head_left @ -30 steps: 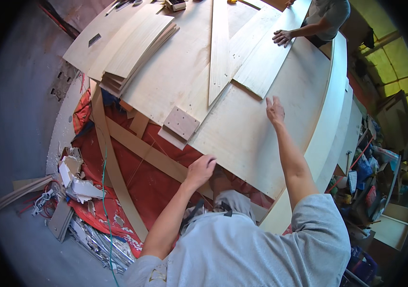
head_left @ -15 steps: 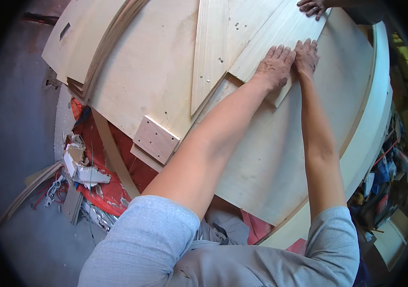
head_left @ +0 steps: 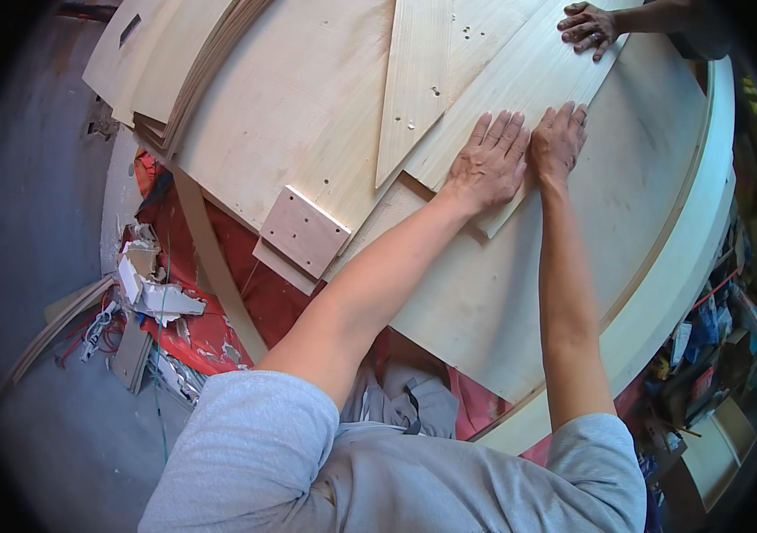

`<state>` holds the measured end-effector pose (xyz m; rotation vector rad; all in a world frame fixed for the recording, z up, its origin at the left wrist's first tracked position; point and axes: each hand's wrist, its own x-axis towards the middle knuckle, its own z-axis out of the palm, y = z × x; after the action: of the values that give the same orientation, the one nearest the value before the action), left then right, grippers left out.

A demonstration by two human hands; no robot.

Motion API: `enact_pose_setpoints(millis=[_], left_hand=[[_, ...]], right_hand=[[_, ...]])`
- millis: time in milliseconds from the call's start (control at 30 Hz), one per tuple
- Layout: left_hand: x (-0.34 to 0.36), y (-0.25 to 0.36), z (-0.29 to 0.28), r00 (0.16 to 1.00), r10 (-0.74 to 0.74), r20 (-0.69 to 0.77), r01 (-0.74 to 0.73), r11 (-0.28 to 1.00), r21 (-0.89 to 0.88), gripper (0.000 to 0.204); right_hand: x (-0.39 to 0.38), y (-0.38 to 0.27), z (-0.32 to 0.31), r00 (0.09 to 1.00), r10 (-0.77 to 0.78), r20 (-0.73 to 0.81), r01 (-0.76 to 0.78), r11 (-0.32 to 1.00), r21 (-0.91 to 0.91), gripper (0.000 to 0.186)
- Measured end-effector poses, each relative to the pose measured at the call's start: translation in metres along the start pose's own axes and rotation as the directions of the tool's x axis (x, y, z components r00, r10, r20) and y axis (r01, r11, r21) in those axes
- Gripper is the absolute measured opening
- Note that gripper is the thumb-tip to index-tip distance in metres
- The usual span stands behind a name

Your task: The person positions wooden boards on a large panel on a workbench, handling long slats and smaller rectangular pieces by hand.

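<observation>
My left hand [head_left: 488, 162] lies palm down with fingers spread on a pale wooden plank [head_left: 507, 93], near its lower end. My right hand [head_left: 558, 142] rests just beside it along the plank's right edge, fingers extended and slightly bent. The plank lies on a large plywood panel [head_left: 636, 186], next to narrower boards [head_left: 418, 62] dotted with holes. Lower left of it sits a small square plate [head_left: 305, 233] with several holes, on another offcut. At the plank's upper end, a co-worker's hand [head_left: 591, 28] rests flat on the wood.
Curved boards [head_left: 192, 62] are stacked upper left. A pale curved rim [head_left: 689, 266] runs along the panel's right side. Red sheeting [head_left: 174, 240], torn white scraps [head_left: 152, 293] and a cable [head_left: 94, 342] lie lower left on the grey floor. Mixed clutter [head_left: 707, 329] fills the right.
From being apart, both my hands have reached forward onto the plank and now lie side by side. The view has shifted forward, and the co-worker is now mostly out of view.
</observation>
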<state>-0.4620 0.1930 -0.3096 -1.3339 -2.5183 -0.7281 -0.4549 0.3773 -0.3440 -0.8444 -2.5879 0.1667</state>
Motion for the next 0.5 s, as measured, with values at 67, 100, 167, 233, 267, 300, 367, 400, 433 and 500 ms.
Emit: enact_pose_setpoints(millis=[67,100,167,233,267,300,367,400,433,500], left_hand=[[-0.014,0.002,-0.008,1.0,-0.003,0.016,0.003,1.0,0.011,0.061],[-0.019,0.002,-0.011,1.0,-0.006,0.014,0.006,1.0,0.011,0.061],[-0.029,0.004,-0.016,0.999,-0.013,0.032,0.013,1.0,0.011,0.062],[-0.033,0.007,-0.018,1.0,-0.012,0.029,0.011,1.0,0.011,0.063],[-0.037,0.007,-0.019,0.999,-0.011,0.031,0.01,1.0,0.018,0.063],[-0.039,0.008,-0.02,0.999,-0.014,0.03,0.014,1.0,0.016,0.063],[-0.041,0.008,-0.022,0.999,-0.011,0.04,0.011,1.0,0.002,0.064],[-0.041,0.007,-0.023,0.999,-0.013,0.041,0.013,1.0,0.002,0.064],[-0.04,0.008,-0.023,0.999,-0.016,0.052,0.016,1.0,-0.001,0.065],[-0.042,0.008,-0.019,0.998,-0.024,0.063,0.024,1.0,-0.002,0.066]], right_hand=[[-0.014,-0.007,-0.005,1.0,-0.002,-0.011,0.002,1.0,0.0,0.058],[-0.018,-0.009,-0.006,1.0,-0.005,-0.011,0.005,1.0,0.0,0.058],[-0.027,-0.012,-0.008,1.0,0.009,-0.011,-0.009,1.0,0.006,0.058],[-0.031,-0.01,-0.01,1.0,0.01,-0.015,-0.01,1.0,0.011,0.058],[-0.033,-0.012,-0.01,1.0,0.013,-0.016,-0.013,1.0,0.024,0.058],[-0.034,-0.012,-0.012,1.0,0.01,-0.014,-0.01,1.0,0.022,0.058],[-0.035,-0.011,-0.013,1.0,0.015,0.0,-0.015,0.999,0.038,0.057],[-0.035,-0.011,-0.013,1.0,0.014,0.003,-0.014,0.999,0.038,0.057],[-0.034,-0.01,-0.013,1.0,0.013,-0.005,-0.013,0.999,0.05,0.059],[-0.033,-0.007,-0.013,1.0,0.009,-0.01,-0.008,0.998,0.063,0.06]])
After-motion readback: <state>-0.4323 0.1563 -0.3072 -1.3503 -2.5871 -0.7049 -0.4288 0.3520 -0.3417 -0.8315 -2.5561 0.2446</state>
